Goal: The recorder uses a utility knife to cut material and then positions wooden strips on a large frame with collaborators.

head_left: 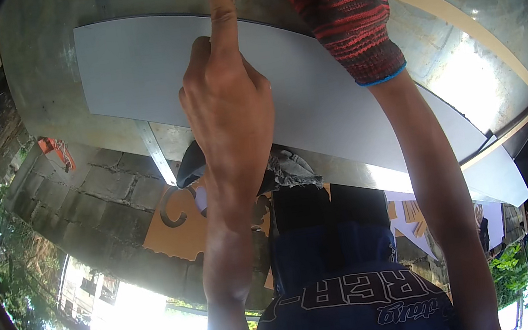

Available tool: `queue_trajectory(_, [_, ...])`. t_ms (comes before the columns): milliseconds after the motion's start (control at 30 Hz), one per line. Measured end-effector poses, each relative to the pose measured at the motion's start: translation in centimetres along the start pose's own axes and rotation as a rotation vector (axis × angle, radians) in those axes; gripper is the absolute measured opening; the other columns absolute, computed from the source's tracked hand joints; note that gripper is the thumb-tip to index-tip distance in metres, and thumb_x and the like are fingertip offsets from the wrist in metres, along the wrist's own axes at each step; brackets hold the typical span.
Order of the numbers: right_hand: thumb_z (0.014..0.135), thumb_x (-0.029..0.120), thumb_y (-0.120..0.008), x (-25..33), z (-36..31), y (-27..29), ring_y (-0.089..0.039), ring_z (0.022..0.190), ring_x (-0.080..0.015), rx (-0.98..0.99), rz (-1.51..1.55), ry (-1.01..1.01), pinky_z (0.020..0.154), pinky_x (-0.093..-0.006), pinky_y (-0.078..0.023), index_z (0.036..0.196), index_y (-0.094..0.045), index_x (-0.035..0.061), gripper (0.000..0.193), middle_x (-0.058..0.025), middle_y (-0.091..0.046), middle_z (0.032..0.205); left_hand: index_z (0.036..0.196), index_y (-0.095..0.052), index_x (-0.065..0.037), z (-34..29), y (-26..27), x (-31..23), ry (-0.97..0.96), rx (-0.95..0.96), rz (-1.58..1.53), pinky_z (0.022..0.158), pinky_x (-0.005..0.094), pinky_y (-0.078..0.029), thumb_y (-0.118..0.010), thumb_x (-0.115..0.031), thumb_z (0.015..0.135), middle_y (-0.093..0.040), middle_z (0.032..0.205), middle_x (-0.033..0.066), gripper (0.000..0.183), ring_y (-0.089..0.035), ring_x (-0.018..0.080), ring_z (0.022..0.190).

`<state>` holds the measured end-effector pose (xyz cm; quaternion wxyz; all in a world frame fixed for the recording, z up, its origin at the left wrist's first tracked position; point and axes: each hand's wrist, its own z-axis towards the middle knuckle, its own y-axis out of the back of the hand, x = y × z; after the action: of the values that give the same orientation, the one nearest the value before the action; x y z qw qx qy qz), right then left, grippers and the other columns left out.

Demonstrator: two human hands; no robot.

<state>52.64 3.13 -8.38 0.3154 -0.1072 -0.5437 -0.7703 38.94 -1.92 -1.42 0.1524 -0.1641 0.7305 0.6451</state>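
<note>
My bare left hand [227, 96] reaches forward over a large grey sheet [128, 62]. Its index finger is stretched out, with the tip at a small dark metal edge at the top of the view; the other fingers are bent and partly hidden beneath the hand. To its right is my right hand [350, 11], in a red-and-black striped knit glove with a blue cuff. The gloved fingers are curled near the top rim, and whatever they hold is hidden. The sheet, with a curved far edge, lies on a shiny metal-topped table [45, 94].
A metal ruler [155, 152] sticks out over the near table edge. Along the right side runs a bent tan strip [459, 19]. Below the table are a cut brown board [168, 229] with curved openings, an orange object [58, 152] and a block floor [99, 195].
</note>
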Motion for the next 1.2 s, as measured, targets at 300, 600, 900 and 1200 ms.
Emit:
queue_trajectory(300, [0.071, 0.017, -0.07, 0.4, 0.7, 0.6, -0.056, 0.084, -0.0278, 0.048, 0.022, -0.021, 0.069, -0.0399, -0.046, 0.097, -0.067, 0.0141, 0.027, -0.0051, -0.058, 0.094, 0.138, -0.044, -0.013, 1.2, 0.9, -0.8, -0.07, 0.084, 0.198, 0.072, 0.0452, -0.05, -0.049, 0.009, 0.085, -0.065, 0.095, 0.0226, 0.057, -0.065, 0.0384, 0.086])
queue_trajectory(600, [0.071, 0.018, -0.07, 0.3, 0.5, -0.1, -0.057, 0.084, -0.0273, -0.025, -0.001, -0.001, 0.067, -0.039, -0.046, 0.094, -0.067, 0.0123, 0.023, -0.0054, -0.058, 0.093, 0.142, -0.037, -0.013, 0.7, 0.0, -1.3, -0.094, 0.103, 0.312, 0.064, 0.0475, -0.049, -0.051, 0.015, 0.074, -0.059, 0.078, 0.0182, 0.074, -0.064, 0.0362, 0.071])
queue_trajectory(900, [0.072, 0.018, -0.07, 0.6, 0.8, 0.8, -0.058, 0.087, -0.0292, 0.022, -0.031, 0.001, 0.07, -0.04, -0.046, 0.096, -0.067, 0.0115, 0.025, -0.0075, -0.059, 0.099, 0.145, -0.031, -0.008, -2.9, -0.2, 0.4, -0.012, 0.13, 0.224, 0.049, 0.0389, -0.049, -0.06, 0.016, 0.067, -0.052, 0.072, 0.0154, 0.087, -0.058, 0.0254, 0.053])
queue_trajectory(1200, [0.071, 0.018, -0.07, 0.3, 0.6, 0.2, -0.058, 0.088, -0.0279, -0.008, -0.006, 0.019, 0.075, -0.0391, -0.046, 0.095, -0.067, 0.0128, 0.025, -0.0068, -0.06, 0.097, 0.143, -0.034, -0.008, -0.1, -0.1, 0.8, -0.132, 0.01, 0.188, 0.051, 0.0412, -0.049, -0.057, 0.015, 0.068, -0.054, 0.067, 0.0153, 0.082, -0.059, 0.0292, 0.055])
